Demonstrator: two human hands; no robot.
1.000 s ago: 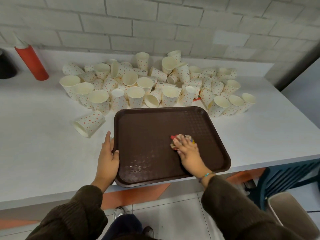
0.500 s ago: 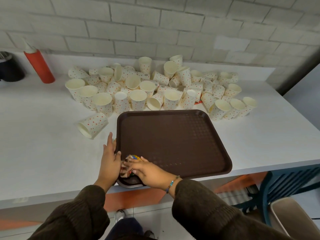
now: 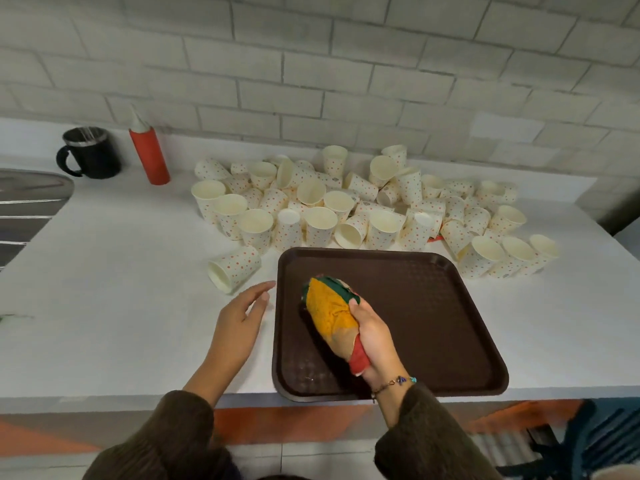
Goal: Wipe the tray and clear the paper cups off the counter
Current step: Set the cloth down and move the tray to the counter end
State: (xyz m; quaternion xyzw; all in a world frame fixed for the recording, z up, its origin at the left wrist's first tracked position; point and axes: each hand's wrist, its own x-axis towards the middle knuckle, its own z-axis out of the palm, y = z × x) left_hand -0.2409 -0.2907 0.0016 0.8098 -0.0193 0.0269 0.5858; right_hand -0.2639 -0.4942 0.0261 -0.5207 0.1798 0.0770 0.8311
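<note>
The brown tray [image 3: 433,323] lies at lower centre of the frame, at the front edge of the white counter [image 3: 121,289]. Over its left half the right hand [image 3: 375,341] grips a bunched yellow, green and red cloth [image 3: 329,306]. The left hand [image 3: 239,323], fingers loosely spread and holding nothing, is just left of the tray's rim. Orange-dotted paper cups [image 3: 346,206] crowd the counter above the tray, some upright, some tipped

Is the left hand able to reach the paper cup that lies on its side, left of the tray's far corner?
Probably yes. The left hand is open and empty, and the tipped cup lies just beyond its fingers on bare counter; nothing stands between them.
</note>
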